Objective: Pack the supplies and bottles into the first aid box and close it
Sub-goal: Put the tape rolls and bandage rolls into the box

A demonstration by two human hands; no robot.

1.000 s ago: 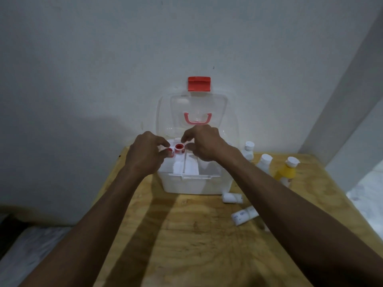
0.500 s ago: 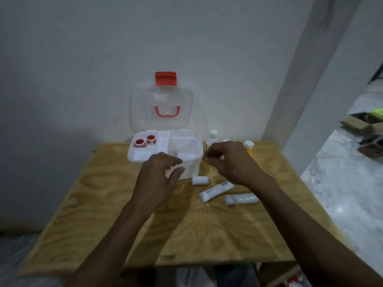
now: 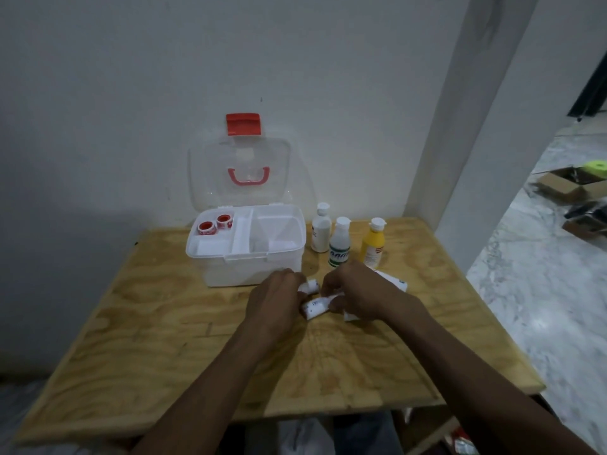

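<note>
Both my hands are on the rolls at frame center.

My left hand (image 3: 279,298) pinches a small roll (image 3: 310,286); my right hand (image 3: 359,295) closes on a long roll (image 3: 316,306), both low over the counter (image 3: 164,339). Behind them the box (image 3: 244,246) stands open, two tapes (image 3: 215,224) in its tray; three bottles (image 3: 340,241) stand to its right.

two tape rolls (image 3: 215,224) lie in the open box (image 3: 249,262); three bottles (image 3: 340,242) stand right of it.
</note>
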